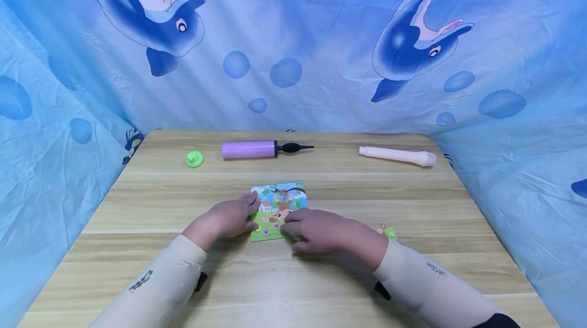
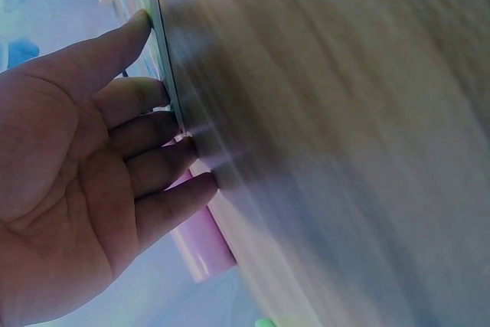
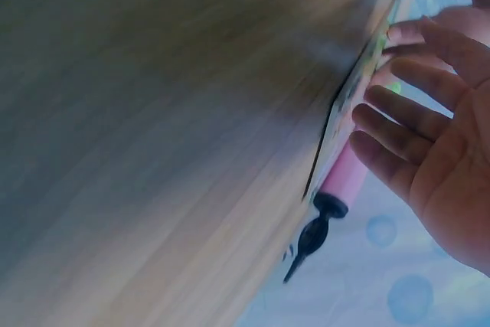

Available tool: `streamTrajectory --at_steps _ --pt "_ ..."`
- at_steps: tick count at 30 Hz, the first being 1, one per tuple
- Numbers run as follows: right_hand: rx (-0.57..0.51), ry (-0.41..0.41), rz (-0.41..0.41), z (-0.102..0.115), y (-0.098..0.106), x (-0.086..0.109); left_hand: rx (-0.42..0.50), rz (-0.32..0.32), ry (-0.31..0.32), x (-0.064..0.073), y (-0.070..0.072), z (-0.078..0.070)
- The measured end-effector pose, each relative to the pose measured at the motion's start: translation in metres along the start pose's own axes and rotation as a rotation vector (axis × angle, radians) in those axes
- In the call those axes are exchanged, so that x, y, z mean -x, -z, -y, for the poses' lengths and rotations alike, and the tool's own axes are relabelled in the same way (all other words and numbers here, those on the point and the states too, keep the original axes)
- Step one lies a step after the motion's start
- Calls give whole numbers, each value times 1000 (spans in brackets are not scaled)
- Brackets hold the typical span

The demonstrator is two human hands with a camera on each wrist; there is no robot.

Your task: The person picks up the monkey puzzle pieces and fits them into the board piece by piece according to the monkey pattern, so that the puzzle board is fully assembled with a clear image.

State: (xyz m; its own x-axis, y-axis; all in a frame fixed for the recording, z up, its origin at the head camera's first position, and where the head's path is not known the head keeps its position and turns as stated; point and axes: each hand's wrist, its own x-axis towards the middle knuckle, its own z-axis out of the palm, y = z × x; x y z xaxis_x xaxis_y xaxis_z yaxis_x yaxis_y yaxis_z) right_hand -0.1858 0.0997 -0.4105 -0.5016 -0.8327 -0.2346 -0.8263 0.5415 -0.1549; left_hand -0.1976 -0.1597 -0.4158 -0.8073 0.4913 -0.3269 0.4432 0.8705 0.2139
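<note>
A flat picture puzzle (image 1: 272, 190) with a cartoon monkey, a house and flowers lies mid-table, thin seams crossing it. Along its left edge rests my left hand (image 1: 234, 215), thumb near the lower corner and fingertips at the side. In the left wrist view those fingers (image 2: 153, 170) are loosely extended, with the board's thin edge beside them. My right hand (image 1: 318, 228) reaches over the lower right part and hides it, its relaxed fingers (image 3: 398, 109) on or close over the picture. A small green-and-brown printed piece (image 1: 390, 232) shows beyond my right forearm, which partly covers it.
At the back of the wooden table (image 1: 183, 195) lie a small green duck (image 1: 194, 159), a purple hand pump (image 1: 249, 149) with a black nozzle and a pale pink microphone-shaped stick (image 1: 396, 156). A blue dolphin-print curtain (image 1: 293, 22) encloses the back and sides.
</note>
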Motion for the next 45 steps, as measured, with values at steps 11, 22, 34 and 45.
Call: streamTrajectory --at_steps 11,22,34,45 --pt "-105 -257 -135 -33 6 57 -7 8 5 -2 -3 2" --pt "-232 -572 -79 -77 -5 127 9 9 11 0 0 -1" --pt "-158 -549 -49 -83 -29 152 9 10 15 2 -1 0" --pt "-228 -546 -22 -75 -28 138 7 7 18 1 1 -1"
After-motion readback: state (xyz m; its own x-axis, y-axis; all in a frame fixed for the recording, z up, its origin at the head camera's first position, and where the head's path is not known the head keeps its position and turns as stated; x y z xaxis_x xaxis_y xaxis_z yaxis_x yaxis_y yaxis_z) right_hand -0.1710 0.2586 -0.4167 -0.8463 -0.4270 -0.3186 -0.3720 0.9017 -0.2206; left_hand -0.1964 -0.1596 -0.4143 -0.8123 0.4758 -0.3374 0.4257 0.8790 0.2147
